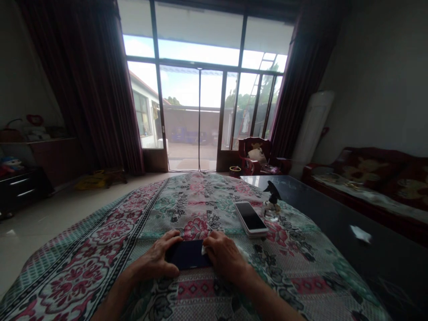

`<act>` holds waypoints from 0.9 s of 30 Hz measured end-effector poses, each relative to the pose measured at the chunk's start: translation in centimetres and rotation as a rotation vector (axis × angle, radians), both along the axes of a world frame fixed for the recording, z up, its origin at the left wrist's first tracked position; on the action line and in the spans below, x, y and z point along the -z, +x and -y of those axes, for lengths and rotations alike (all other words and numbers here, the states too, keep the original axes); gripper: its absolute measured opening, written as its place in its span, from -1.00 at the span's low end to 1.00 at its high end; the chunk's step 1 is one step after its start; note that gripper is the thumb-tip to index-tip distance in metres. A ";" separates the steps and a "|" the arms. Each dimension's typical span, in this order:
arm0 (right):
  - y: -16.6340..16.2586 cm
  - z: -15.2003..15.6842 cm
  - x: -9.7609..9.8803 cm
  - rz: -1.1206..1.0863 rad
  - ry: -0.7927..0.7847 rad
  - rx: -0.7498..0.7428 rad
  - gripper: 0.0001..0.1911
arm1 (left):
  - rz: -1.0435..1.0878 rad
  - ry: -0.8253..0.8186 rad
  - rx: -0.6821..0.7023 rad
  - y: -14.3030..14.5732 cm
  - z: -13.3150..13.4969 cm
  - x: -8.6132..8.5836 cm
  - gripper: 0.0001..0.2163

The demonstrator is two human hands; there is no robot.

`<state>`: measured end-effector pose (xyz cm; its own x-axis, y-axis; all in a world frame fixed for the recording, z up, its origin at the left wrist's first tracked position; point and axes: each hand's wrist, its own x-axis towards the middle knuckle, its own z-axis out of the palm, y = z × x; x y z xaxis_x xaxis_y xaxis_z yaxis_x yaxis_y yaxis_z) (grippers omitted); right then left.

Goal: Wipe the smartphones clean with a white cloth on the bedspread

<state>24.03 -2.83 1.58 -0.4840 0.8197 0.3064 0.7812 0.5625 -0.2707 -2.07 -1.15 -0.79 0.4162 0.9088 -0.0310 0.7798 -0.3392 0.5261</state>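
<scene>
A dark blue smartphone (189, 254) lies flat on the patterned cloth in front of me. My left hand (158, 255) grips its left end, with fingers at the far edge and the thumb at the near edge. On its right end rests my right hand (226, 255), its fingers pressed together on a small white wipe (203, 248), mostly hidden beneath them. Right of the hands lies a white-framed phone (250, 217) with a dark screen, seemingly on another white flat thing. Just beyond it stands a small clear spray bottle (271, 209) with a black trigger head.
The floral cloth (197, 290) covers the surface under my hands. To the right is a dark glossy table (321, 218) with a crumpled white tissue (361, 234). A red sofa (374, 165) and a wooden armchair (256, 149) stand behind, near the glass door (192, 120).
</scene>
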 end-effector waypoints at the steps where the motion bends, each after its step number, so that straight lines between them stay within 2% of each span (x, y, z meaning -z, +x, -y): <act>1: -0.6 0.2 0.1 0.013 0.008 -0.004 -0.80 | -0.002 0.004 0.004 0.0 -0.1 0.2 -0.24; 4: -1.8 0.2 0.2 0.062 0.014 -0.024 -0.78 | 0.002 0.016 0.015 -0.3 -0.4 0.7 -0.24; 7: -2.0 -0.6 0.0 0.083 0.013 0.026 -0.75 | 0.012 0.026 0.028 -0.5 -0.6 1.1 -0.25; 13: 0.0 -1.7 -0.6 0.065 -0.016 0.124 -0.73 | 0.007 0.031 0.041 -0.7 -0.6 1.0 -0.25; 19: 2.1 -1.0 -0.8 0.021 -0.103 0.097 -0.81 | 0.018 0.010 0.020 -0.4 -0.2 0.4 -0.24; 24: 2.8 -0.3 -1.8 0.047 -0.230 0.040 -0.77 | 0.037 0.008 0.012 -0.1 0.0 0.0 -0.26; 27: 2.9 -0.6 -1.7 0.043 -0.204 0.049 -0.78 | 0.033 0.011 0.013 -0.1 0.0 0.0 -0.26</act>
